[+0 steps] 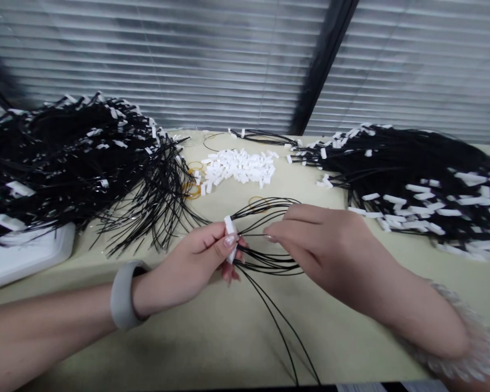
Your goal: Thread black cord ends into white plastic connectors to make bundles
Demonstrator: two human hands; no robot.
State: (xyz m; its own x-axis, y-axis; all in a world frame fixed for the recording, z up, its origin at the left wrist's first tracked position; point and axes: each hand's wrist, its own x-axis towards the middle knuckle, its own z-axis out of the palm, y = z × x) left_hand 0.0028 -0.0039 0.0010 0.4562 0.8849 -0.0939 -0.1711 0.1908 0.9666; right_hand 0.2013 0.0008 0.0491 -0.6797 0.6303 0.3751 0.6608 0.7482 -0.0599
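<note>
My left hand point(212, 250) pinches a long white plastic connector point(230, 226) between thumb and fingers, just above the middle of the table. Several thin black wires point(269, 264) run out of the connector to the right and bow into loops. Close by on the right, my right hand point(314, 234) is closed, its thumb and fingertips together on one of these wires. Part of the wire bundle passes behind that hand and is hidden. Two loose wires point(278, 321) hang down toward the table's front edge.
A large heap of black wires point(65, 152) with white ends lies on the left, partly over a white box point(36, 256). Small white connectors point(240, 166) are piled at the back, beside yellow rubber bands point(193, 189). Another wire heap point(412, 169) covers the right. Window blinds point(212, 60) stand behind.
</note>
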